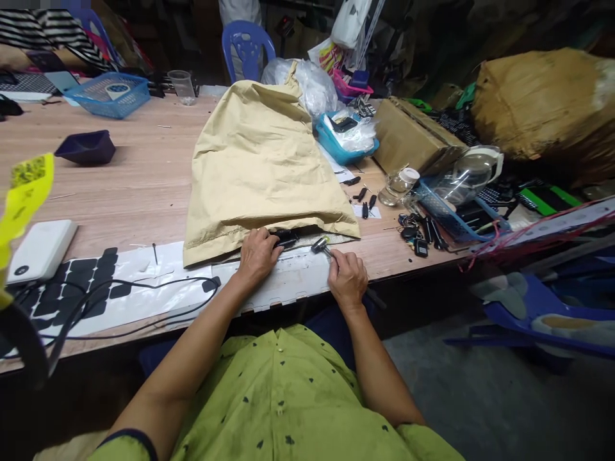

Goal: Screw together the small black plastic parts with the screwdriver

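A beige cloth cover (264, 166) stands tented on the table, its front edge gaping at the bottom right. At that gap is my left hand (259, 256), its fingers curled closed on a small black piece (288, 238), which is partly hidden by the fingers and the cloth's shadow. My right hand (348, 276) is wrapped round the handle of a small hammer (320, 244). The hammer's metal head is raised just to the right of the black piece, apart from it. Beneath both hands lies a white sheet or board (288, 275) along the table edge.
Black key fobs (417, 237) and a glass jar (398, 186) stand right. Behind are a blue basket (343, 141) and a cardboard box (413, 134). A white power bank (42, 250), a black cable (144, 282) and a dark tray (86, 147) lie left.
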### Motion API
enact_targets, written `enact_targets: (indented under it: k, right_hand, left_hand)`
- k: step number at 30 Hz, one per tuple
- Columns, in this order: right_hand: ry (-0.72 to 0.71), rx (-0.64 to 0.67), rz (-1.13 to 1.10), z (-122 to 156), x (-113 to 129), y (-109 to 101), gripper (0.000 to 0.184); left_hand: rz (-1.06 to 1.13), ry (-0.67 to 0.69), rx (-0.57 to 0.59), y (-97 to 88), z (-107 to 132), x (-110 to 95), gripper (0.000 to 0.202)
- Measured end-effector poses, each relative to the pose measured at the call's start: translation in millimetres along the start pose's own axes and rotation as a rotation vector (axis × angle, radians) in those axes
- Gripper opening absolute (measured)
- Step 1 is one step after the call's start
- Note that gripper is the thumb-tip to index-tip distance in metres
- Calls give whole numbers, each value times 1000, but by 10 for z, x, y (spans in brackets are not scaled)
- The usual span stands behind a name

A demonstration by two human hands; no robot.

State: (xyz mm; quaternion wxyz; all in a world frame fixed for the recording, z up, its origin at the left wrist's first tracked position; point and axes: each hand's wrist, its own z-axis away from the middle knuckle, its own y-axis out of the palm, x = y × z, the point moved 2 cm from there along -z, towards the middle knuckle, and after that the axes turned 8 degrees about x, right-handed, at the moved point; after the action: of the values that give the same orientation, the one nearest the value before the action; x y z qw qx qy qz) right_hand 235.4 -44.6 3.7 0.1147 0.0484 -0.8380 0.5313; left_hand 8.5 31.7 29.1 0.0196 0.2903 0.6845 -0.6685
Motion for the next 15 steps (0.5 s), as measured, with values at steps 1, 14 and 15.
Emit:
enact_targets:
  k: [1,14,15]
  right_hand:
    - [-1,-4,1,0,3,3,27]
    - [-6,-11,13,0,31,10,28]
    - [-9,-12,18,1,34,6,27]
  left_hand:
    - [4,-3,4,5,-13,8,15]
    - [124,-11,16,-27,150,-51,12]
    - [134,4,39,-37,212,-53,12]
